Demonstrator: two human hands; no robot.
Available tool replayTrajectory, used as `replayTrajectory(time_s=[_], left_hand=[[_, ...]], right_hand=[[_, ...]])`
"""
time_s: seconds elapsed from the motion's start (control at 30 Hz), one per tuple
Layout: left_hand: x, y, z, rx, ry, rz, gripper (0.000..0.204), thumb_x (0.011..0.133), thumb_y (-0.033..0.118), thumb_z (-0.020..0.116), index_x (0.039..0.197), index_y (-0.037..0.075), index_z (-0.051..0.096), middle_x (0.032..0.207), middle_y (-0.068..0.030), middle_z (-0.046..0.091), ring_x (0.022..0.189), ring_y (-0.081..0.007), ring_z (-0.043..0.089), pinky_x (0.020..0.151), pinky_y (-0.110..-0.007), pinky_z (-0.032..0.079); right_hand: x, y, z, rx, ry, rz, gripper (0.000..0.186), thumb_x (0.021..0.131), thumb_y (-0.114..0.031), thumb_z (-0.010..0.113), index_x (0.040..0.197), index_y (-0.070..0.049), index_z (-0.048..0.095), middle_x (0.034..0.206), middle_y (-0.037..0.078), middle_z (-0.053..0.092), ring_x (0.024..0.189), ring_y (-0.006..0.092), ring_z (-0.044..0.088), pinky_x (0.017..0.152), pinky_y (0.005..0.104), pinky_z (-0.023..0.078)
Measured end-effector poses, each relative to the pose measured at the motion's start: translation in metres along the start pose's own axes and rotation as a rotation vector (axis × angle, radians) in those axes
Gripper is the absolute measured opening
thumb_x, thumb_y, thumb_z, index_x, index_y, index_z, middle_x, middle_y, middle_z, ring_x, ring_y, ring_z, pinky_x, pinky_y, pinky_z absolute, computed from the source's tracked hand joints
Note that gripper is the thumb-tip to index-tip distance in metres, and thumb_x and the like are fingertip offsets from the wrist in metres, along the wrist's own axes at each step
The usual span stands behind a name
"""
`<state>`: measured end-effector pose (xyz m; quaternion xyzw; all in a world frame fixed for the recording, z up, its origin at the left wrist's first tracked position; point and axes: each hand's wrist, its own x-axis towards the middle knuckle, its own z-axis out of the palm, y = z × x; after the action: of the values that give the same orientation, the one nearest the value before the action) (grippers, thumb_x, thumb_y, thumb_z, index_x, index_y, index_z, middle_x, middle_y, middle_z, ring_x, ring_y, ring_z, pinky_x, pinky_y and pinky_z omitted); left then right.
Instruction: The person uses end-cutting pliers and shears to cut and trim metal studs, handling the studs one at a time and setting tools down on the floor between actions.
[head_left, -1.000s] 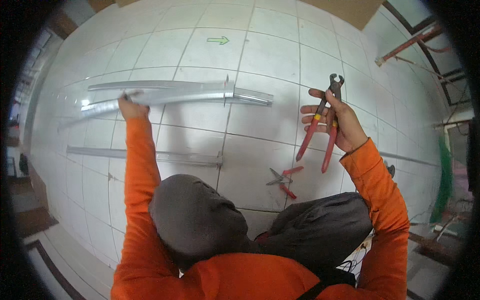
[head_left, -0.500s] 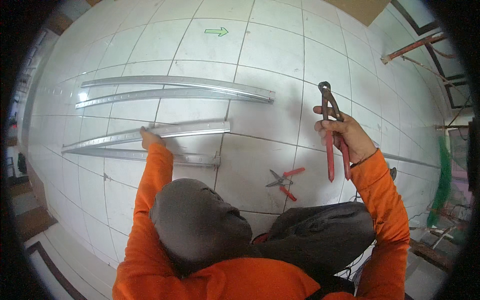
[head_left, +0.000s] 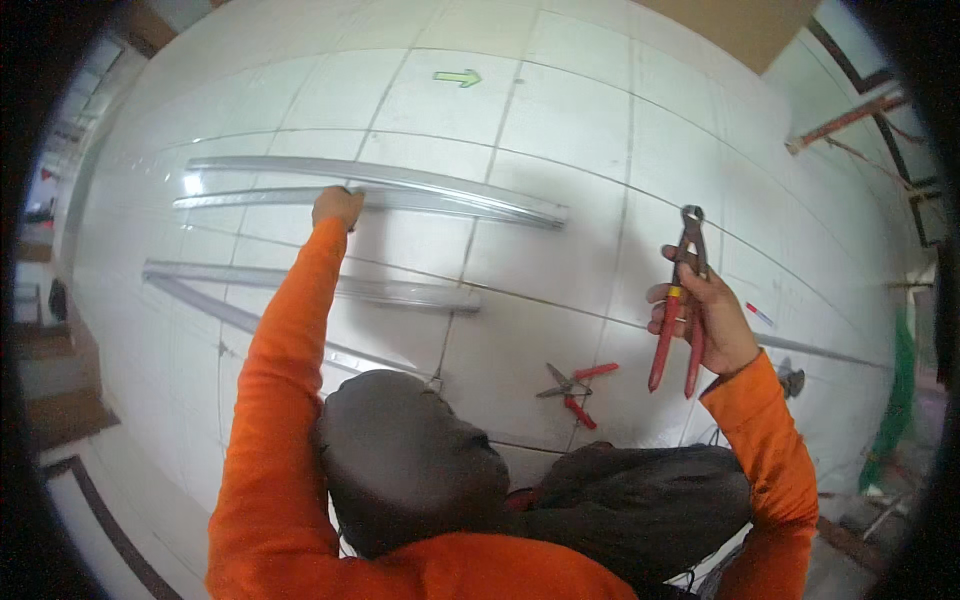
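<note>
In the head view, a pair of red-handled pincers (head_left: pixel 680 300) is gripped in the closed fingers of the right hand (head_left: pixel 705 320), held upright above the tiled floor (head_left: pixel 580 130). The left hand (head_left: pixel 337 207) is stretched out and closed on a long metal strip (head_left: pixel 450 200). More metal strips (head_left: pixel 300 282) lie nearer. Red-handled snips (head_left: pixel 572 385) lie on the floor below the pincers.

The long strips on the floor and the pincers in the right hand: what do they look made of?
The long strips look like thin sheet metal, probably galvanised steel or aluminium: pale grey, folded lengthwise, with bright glare. The left hand is on one. The pincers, held in the right hand, have dark, dull metal jaws, likely steel, and red handles, coated or painted; which one cannot be told.
</note>
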<state>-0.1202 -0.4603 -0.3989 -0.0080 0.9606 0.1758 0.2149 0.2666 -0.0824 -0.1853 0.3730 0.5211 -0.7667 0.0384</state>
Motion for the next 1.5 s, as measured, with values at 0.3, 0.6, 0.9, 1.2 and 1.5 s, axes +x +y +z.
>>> replayTrajectory(time_s=[0.3, 0.6, 0.9, 1.2, 1.5], left_hand=[[0.021, 0.114, 0.068, -0.604, 0.131, -0.648, 0.083, 0.082, 0.051, 0.069, 0.139, -0.004, 0.045, 0.132, -0.0204, 0.056, 0.117, -0.0324, 0.06, 0.1, -0.045, 0.047], [0.109, -0.018, -0.003, -1.634, 0.251, -0.225, 0.034, 0.086, 0.031, 0.059, 0.102, 0.0, 0.059, 0.095, -0.0109, 0.062, 0.082, -0.026, 0.061, 0.068, -0.042, 0.049], [-0.024, 0.142, -0.156, -2.085, 0.274, 0.174, 0.025, 0.092, 0.028, 0.053, 0.079, 0.009, 0.044, 0.069, -0.0047, 0.046, 0.058, -0.0209, 0.044, 0.053, -0.035, 0.041], [-0.166, 0.24, -0.288, -2.141, 0.148, 0.444, 0.055, 0.1, 0.058, 0.035, 0.084, 0.006, 0.043, 0.072, -0.0044, 0.038, 0.061, -0.0172, 0.033, 0.055, -0.032, 0.034], [-0.112, 0.214, -0.301, -2.151, 0.247, 0.606, 0.046, 0.101, 0.05, 0.033, 0.084, 0.007, 0.039, 0.067, -0.0048, 0.037, 0.058, -0.0178, 0.038, 0.051, -0.033, 0.038]], right_hand=[[-0.037, 0.012, -0.036, -0.24, 0.042, 0.019, 0.047, 0.092, -0.009, 0.061, 0.137, -0.002, 0.05, 0.076, 0.002, 0.053, 0.062, 0.0123, 0.054, 0.056, 0.0285, 0.053], [-0.035, -0.006, -0.004, -0.21, -0.117, -0.006, 0.032, 0.098, -0.015, 0.057, 0.125, 0.0, 0.056, 0.078, 0.005, 0.057, 0.065, 0.0148, 0.057, 0.061, 0.0315, 0.054], [-0.03, -0.018, 0.028, -0.217, -0.27, -0.097, 0.042, 0.103, -0.024, 0.05, 0.138, 0.0, 0.048, 0.101, 0.018, 0.068, 0.092, 0.0292, 0.07, 0.084, 0.0411, 0.058], [-0.073, -0.062, 0.079, -0.117, -0.21, -0.5, 0.048, 0.104, -0.038, 0.045, 0.131, 0.001, 0.052, 0.106, 0.017, 0.071, 0.081, 0.018, 0.062, 0.065, 0.0303, 0.05], [-0.102, -0.056, 0.075, -0.206, -0.211, -0.486, 0.047, 0.104, -0.033, 0.046, 0.134, 0.003, 0.049, 0.106, 0.019, 0.069, 0.099, 0.0266, 0.068, 0.079, 0.0378, 0.056]])
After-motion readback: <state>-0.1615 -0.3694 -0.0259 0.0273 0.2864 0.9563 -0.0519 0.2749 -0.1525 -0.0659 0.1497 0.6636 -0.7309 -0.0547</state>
